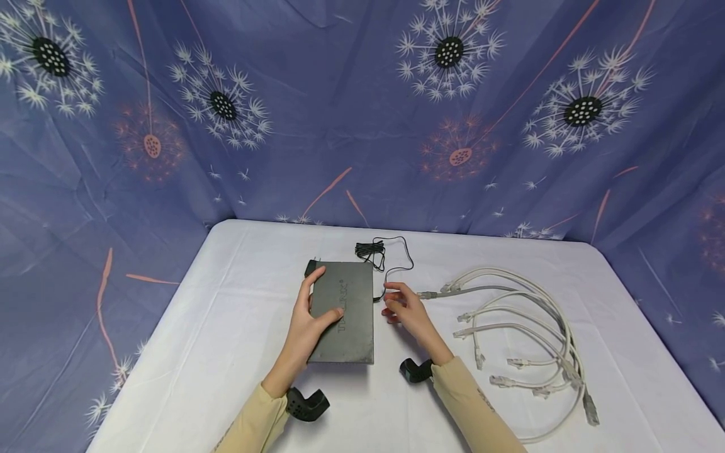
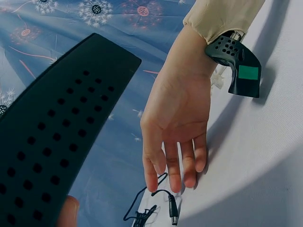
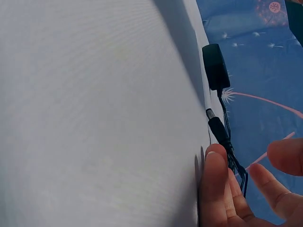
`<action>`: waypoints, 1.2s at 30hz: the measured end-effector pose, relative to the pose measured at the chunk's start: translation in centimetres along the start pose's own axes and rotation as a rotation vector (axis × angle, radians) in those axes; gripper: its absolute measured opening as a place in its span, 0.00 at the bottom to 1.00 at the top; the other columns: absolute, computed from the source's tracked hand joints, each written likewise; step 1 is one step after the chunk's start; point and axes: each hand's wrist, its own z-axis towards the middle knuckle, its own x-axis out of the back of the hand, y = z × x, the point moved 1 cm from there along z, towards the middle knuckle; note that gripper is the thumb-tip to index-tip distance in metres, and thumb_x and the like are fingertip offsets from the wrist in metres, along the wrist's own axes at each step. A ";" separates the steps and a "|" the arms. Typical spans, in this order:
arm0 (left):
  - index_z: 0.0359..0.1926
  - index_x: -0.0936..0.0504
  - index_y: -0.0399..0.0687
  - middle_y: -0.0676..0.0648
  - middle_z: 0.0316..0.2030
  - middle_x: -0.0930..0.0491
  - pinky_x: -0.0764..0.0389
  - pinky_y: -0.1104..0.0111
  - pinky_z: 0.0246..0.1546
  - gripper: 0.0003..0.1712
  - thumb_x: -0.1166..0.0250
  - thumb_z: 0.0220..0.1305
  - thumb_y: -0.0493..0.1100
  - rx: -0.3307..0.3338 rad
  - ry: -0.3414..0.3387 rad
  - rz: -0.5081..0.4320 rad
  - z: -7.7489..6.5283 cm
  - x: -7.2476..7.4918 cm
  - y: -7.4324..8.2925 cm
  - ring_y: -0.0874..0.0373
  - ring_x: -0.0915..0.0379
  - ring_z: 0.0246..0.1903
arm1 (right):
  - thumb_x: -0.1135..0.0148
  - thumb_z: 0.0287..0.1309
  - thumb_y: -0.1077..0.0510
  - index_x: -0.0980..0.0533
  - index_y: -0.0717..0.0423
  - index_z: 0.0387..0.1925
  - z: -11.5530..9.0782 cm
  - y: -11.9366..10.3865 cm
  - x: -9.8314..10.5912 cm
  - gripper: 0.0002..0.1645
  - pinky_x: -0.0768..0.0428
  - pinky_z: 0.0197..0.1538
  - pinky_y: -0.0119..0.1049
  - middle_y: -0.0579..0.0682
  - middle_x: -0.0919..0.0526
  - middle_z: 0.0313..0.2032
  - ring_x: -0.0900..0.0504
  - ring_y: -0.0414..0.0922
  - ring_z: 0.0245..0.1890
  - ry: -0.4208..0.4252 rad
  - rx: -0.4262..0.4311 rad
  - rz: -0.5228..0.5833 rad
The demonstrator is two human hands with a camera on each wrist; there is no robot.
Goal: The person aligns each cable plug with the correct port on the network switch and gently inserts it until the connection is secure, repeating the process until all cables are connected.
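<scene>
Nearest me, two wrist cameras (image 1: 308, 404) sit below the tan sleeves (image 1: 255, 418). Left hand (image 1: 306, 324) grasps the box (image 1: 345, 314) by its left side, thumb across the lettered top. Box is near the middle of the table (image 1: 238, 340); I can't tell whether it touches the cloth. Right hand (image 1: 410, 314) is beside its right edge, fingers loose, grasping nothing.

Left wrist view gives me what the head view hides: the box's rows of vent holes (image 2: 57, 137), and the metal tip of the plug (image 2: 173, 210) just past the right hand's fingertips. Right of that hand, pale network cables (image 1: 568, 343) lie looped.

Farther: adapter (image 3: 216, 66), mostly behind the box from the head, whole from the right wrist; then a black cord coil (image 1: 369, 249); last, the dandelion curtain (image 1: 340, 113).
</scene>
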 end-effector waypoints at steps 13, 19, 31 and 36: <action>0.70 0.42 0.70 0.49 0.68 0.44 0.34 0.51 0.48 0.45 0.35 0.55 0.38 0.014 -0.009 0.041 -0.1 0.0 -0.4 0.46 0.41 0.61 | 0.50 0.61 0.73 0.31 0.75 0.55 0.3 0.4 -0.1 0.20 0.21 0.31 0.40 0.71 0.25 0.43 0.19 0.59 0.33 -0.003 -0.003 -0.006; 0.71 0.43 0.69 0.52 0.71 0.51 0.39 0.45 0.53 0.45 0.34 0.55 0.38 0.014 -0.004 0.050 -0.1 0.0 -0.4 0.45 0.51 0.67 | 0.50 0.61 0.74 0.29 0.76 0.54 1.4 2.3 0.0 0.19 0.22 0.29 0.38 0.69 0.24 0.42 0.19 0.58 0.33 0.011 -0.009 0.039; 0.70 0.43 0.71 0.51 0.70 0.48 0.38 0.46 0.52 0.45 0.35 0.56 0.38 0.033 -0.014 0.044 -0.1 0.0 -0.5 0.46 0.45 0.65 | 0.47 0.58 0.74 0.27 0.74 0.50 1.3 3.0 0.5 0.17 0.19 0.33 0.44 0.59 0.25 0.37 0.18 0.56 0.34 0.084 0.030 0.148; 0.69 0.42 0.74 0.52 0.72 0.55 0.43 0.40 0.56 0.44 0.35 0.56 0.39 0.048 -0.019 0.043 -0.2 0.0 -0.6 0.42 0.57 0.69 | 0.43 0.57 0.73 0.27 0.75 0.48 1.0 2.4 1.0 0.16 0.19 0.35 0.45 0.57 0.25 0.37 0.18 0.53 0.34 0.103 0.043 0.184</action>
